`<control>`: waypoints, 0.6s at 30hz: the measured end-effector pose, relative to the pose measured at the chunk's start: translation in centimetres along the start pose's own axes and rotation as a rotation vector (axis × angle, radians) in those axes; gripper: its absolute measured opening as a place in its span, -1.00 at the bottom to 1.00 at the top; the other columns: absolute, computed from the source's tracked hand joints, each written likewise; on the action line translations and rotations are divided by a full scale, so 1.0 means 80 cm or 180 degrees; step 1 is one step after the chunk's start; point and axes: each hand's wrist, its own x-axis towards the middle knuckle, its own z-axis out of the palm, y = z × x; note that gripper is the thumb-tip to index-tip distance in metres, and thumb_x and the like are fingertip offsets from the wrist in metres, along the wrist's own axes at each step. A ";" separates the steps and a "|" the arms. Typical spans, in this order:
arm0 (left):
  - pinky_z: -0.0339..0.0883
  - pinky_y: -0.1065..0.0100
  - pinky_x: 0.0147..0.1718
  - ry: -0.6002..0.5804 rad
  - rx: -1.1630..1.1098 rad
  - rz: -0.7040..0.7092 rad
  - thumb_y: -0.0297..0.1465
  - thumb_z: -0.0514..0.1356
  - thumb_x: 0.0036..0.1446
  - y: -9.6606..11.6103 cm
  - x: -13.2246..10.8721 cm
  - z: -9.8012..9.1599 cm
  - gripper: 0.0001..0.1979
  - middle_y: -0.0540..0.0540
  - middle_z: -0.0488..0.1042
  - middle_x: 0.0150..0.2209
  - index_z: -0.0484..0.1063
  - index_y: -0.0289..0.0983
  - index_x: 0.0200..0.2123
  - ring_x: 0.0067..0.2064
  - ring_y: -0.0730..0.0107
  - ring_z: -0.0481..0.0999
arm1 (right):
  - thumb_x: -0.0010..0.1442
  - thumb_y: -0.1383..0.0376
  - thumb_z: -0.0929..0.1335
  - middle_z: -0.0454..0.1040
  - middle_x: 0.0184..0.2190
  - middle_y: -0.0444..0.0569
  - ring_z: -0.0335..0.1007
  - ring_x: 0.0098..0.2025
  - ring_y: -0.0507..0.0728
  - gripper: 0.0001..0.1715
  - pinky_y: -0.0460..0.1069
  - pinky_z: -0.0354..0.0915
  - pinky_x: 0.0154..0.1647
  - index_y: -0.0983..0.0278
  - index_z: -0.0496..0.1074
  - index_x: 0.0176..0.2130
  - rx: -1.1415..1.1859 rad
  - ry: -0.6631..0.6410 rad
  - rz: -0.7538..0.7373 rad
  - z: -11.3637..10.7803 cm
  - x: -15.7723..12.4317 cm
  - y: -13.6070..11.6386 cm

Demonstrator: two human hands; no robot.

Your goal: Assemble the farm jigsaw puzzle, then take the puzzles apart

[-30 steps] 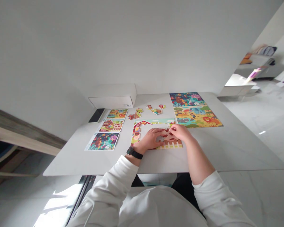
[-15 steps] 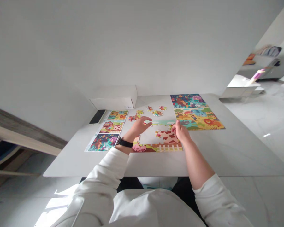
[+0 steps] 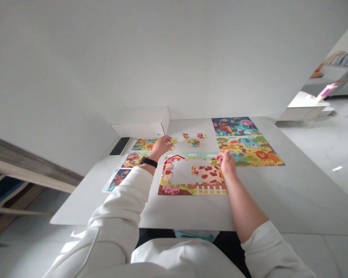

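In the head view, a plain wall (image 3: 191, 58) stands behind a pale table (image 3: 258, 197), with a marble-like floor (image 3: 336, 154) to the right. Clock hours are taken from the puzzle (image 3: 211, 175), which lies flat near the table's close edge, its border joined, a cow section filling the right side, and bare table showing at middle-left.

At 12 o'clock lie loose pieces (image 3: 194, 143), probably kept beyond the border so that either hand can get at them. At 9 o'clock is a sheet (image 3: 143, 144) with 3 small pictures, perhaps laid face up for looking at. A phone (image 3: 120, 146) sits at 10, a white box (image 3: 137, 130) past it at 11, and 2 prints (image 3: 251, 148) at 2.

The left hand (image 3: 162, 145) is at 10 o'clock, half-curled over a yellow-green piece (image 3: 173, 144); I cannot tell whether it grips it. The puzzle lies at that hand's 4 o'clock. The right hand (image 3: 228, 164) hangs at 2 to 3 o'clock by the puzzle's far corner, fingers bent loosely; whether it holds anything, I cannot tell. From there the puzzle lies toward 8.
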 end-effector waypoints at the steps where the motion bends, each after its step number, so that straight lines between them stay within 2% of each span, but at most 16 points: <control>1: 0.49 0.27 -0.03 -0.0019 0.0072 0.0031 -0.37 0.40 0.09 0.001 0.006 0.003 -0.65 -0.16 0.66 -0.06 0.57 -0.23 -0.02 -0.03 0.17 0.65 | 0.36 -0.43 -0.17 0.36 -0.62 -0.06 0.32 -0.50 0.15 0.15 0.04 0.17 -0.38 0.18 0.53 -0.46 0.0050 0.0050 -0.0036 0.001 0.001 0.000; 6: 0.49 0.21 0.01 -0.0225 0.0205 0.0290 -0.31 0.39 0.15 0.017 0.033 0.033 -0.62 -0.18 0.64 0.05 0.57 -0.22 0.04 -0.03 0.13 0.64 | 0.41 -0.38 -0.11 0.35 -0.60 -0.08 0.34 -0.47 0.17 0.07 0.04 0.21 -0.34 0.18 0.59 -0.34 0.0253 0.0237 -0.0145 0.004 0.001 0.001; 9: 0.43 0.16 0.16 -0.0275 0.0441 0.0730 -0.27 0.37 0.19 0.035 0.046 0.063 -0.65 -0.19 0.64 0.07 0.59 -0.22 0.04 0.10 0.07 0.61 | 0.43 -0.36 -0.08 0.35 -0.61 -0.09 0.33 -0.47 0.16 0.04 0.05 0.22 -0.34 0.19 0.59 -0.32 0.0370 0.0326 -0.0097 0.005 0.001 0.003; 13: 0.39 0.12 0.24 -0.0608 0.0799 0.1131 -0.23 0.44 0.12 0.060 0.059 0.099 -0.44 -0.26 0.59 0.17 0.54 -0.25 0.17 0.19 -0.02 0.57 | 0.47 -0.32 -0.06 0.35 -0.60 -0.10 0.33 -0.47 0.14 0.00 0.04 0.22 -0.33 0.20 0.58 -0.30 0.0507 0.0391 -0.0106 0.006 0.001 0.005; 15: 0.41 0.12 0.22 -0.0782 0.0950 0.1181 -0.24 0.47 0.06 0.068 0.064 0.107 -0.37 -0.29 0.59 0.17 0.52 -0.26 0.20 0.21 -0.06 0.56 | 0.47 -0.31 -0.06 0.34 -0.59 -0.11 0.32 -0.48 0.13 -0.01 0.04 0.21 -0.35 0.20 0.58 -0.30 0.0563 0.0398 -0.0080 0.008 0.001 0.006; 18: 0.45 0.15 0.15 -0.0879 0.1057 0.1209 -0.27 0.44 0.08 0.070 0.071 0.107 -0.40 -0.26 0.63 0.12 0.52 -0.24 0.20 0.17 -0.05 0.59 | 0.49 -0.29 -0.05 0.35 -0.58 -0.11 0.32 -0.47 0.13 -0.03 0.04 0.22 -0.35 0.21 0.59 -0.29 0.0619 0.0401 -0.0052 0.009 0.000 0.007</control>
